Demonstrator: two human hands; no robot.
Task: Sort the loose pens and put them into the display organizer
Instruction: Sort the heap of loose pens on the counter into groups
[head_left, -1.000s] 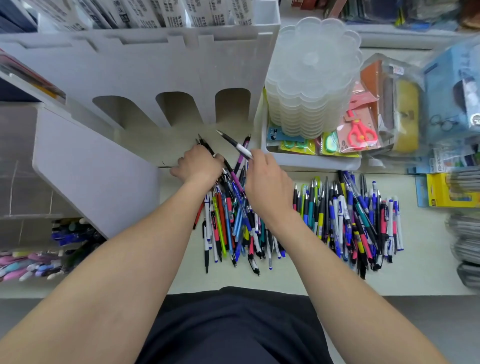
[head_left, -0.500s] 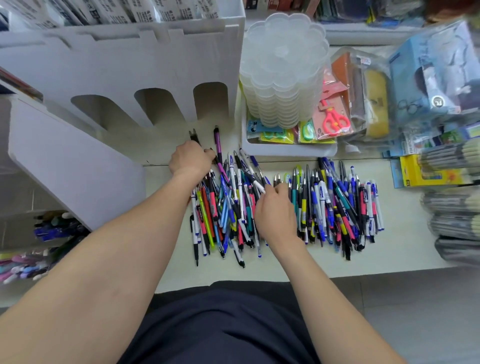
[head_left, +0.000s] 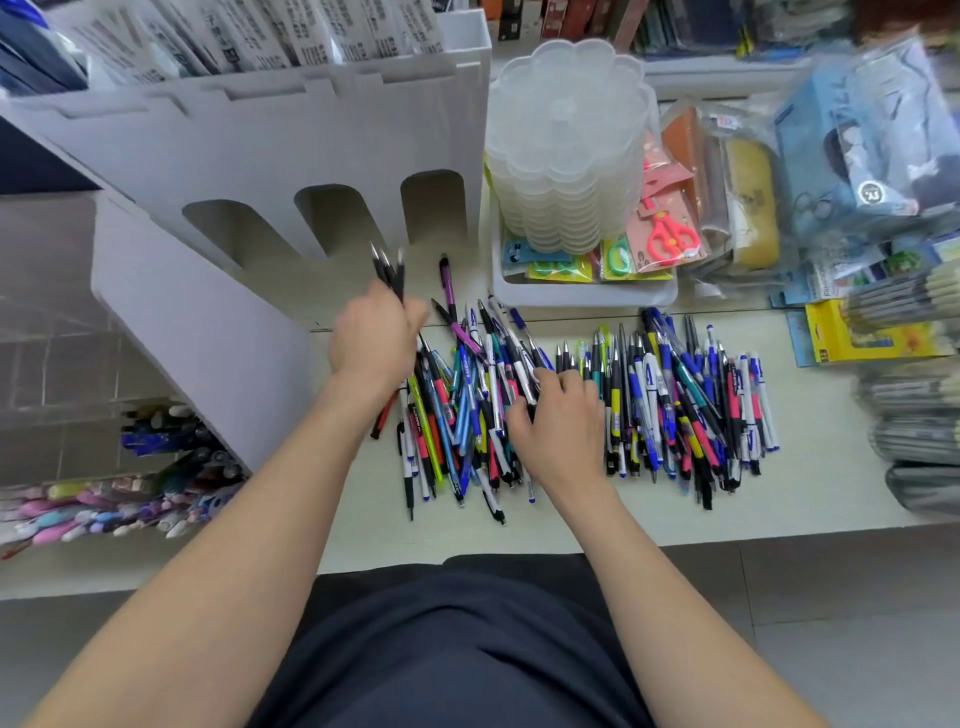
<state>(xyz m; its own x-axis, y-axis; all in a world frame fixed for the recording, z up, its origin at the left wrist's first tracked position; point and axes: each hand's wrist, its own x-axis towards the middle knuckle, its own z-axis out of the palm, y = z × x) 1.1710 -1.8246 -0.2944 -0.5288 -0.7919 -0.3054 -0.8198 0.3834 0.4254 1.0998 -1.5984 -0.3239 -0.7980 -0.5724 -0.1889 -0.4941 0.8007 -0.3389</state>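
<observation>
Many loose pens lie on the pale counter in two heaps, a left heap (head_left: 457, 405) and a right heap (head_left: 685, 400). My left hand (head_left: 374, 338) grips a small bundle of black pens (head_left: 389, 270), tips pointing up toward the arched slots of the white display organizer (head_left: 311, 150). My right hand (head_left: 561, 421) rests on the left heap's right side with its fingers curled among the pens; whether they pinch one is hidden. A purple pen (head_left: 447, 283) lies apart, just in front of the organizer's rightmost slot.
A white tray (head_left: 582, 296) holds a stack of clear flower-shaped boxes (head_left: 569, 140) and packaged scissors (head_left: 667, 234). Bagged goods and a yellow box (head_left: 862, 332) crowd the right. A lower shelf at left holds more pens (head_left: 104, 499). The counter edge runs close to my body.
My right hand came down from beside the left hand, where it held a black-and-white pen, onto the pile. My left hand still grips its bundle, now lifted a little higher.
</observation>
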